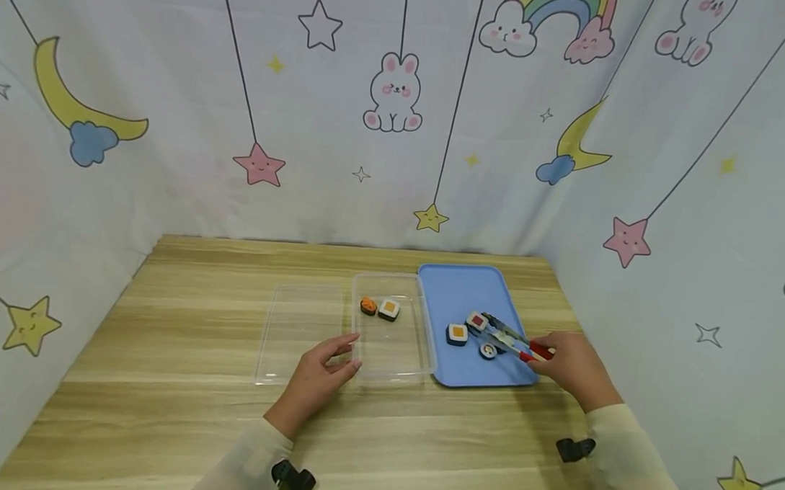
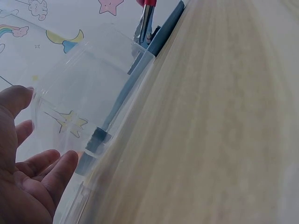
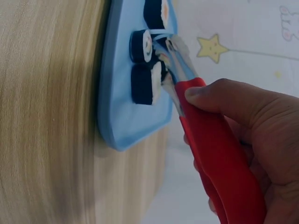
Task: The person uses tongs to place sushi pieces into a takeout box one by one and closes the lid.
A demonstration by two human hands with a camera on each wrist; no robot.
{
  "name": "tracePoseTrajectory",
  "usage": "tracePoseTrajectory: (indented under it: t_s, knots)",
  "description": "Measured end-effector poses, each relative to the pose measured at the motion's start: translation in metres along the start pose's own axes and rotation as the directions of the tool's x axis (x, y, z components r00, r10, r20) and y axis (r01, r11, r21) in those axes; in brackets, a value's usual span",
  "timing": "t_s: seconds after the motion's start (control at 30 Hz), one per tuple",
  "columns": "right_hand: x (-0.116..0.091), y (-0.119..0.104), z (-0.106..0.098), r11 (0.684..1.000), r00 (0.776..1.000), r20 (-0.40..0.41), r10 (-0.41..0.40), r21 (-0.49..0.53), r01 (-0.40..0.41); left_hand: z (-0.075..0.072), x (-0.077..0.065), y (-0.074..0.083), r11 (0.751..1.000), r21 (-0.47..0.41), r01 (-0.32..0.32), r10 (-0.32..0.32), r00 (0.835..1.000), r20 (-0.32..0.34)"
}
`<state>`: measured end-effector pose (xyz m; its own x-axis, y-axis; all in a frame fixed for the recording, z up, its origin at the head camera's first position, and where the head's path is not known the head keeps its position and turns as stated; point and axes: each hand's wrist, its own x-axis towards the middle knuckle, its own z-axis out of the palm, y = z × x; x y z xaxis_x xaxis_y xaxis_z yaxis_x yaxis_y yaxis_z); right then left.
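Note:
My right hand (image 1: 573,363) grips red-handled metal tongs (image 3: 215,154), reaching over the blue tray (image 1: 462,287). In the head view the tong tips are right at a toy sushi roll with a red centre (image 1: 477,321). Beside it on the tray sit an orange-centred roll (image 1: 457,334) and a small round roll (image 1: 488,351); the tongs partly cover another piece. My left hand (image 1: 316,372) is at the left side of a clear plastic box (image 1: 395,350), fingers loosely bent and fingertips at its wall. Inside that box are an orange-topped sushi (image 1: 368,306) and an orange-centred roll (image 1: 389,310).
A clear lid (image 1: 298,335) lies flat left of the box, partly behind my left hand. The box stands close against the tray's left edge. All rest on a wood-grain table (image 1: 188,346), with a printed curtain (image 1: 329,214) behind and along the sides.

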<state>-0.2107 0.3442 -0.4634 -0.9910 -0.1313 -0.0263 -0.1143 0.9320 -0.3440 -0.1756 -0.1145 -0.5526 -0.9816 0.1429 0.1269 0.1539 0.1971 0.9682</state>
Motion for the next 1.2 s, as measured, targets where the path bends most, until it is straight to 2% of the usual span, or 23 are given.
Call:
tracePoseTrajectory:
  t_s: [0.37, 0.67, 0.97, 1.2]
  knots:
    - [-0.001, 0.003, 0.001, 0.999, 0.998, -0.049, -0.032, 0.004, 0.032, 0.000, 0.000, -0.001, 1.000, 0.022, 0.009, -0.009, 1.000, -0.006]
    - [0.001, -0.005, -0.011, 0.997, 0.991, -0.116, -0.066, 0.023, 0.069, 0.001, 0.000, 0.000, 1.000, 0.021, -0.002, 0.002, 1.000, -0.002]
    - [0.010, -0.035, -0.026, 0.989, 0.980, -0.137, -0.142, 0.031, 0.147, 0.000, 0.000, 0.001, 1.000, 0.017, -0.021, 0.021, 1.000, -0.005]
    - [0.023, -0.063, -0.025, 0.970, 0.962, -0.144, -0.234, 0.032, 0.240, -0.001, 0.000, 0.000, 1.000, 0.020, -0.012, 0.012, 1.000, 0.001]
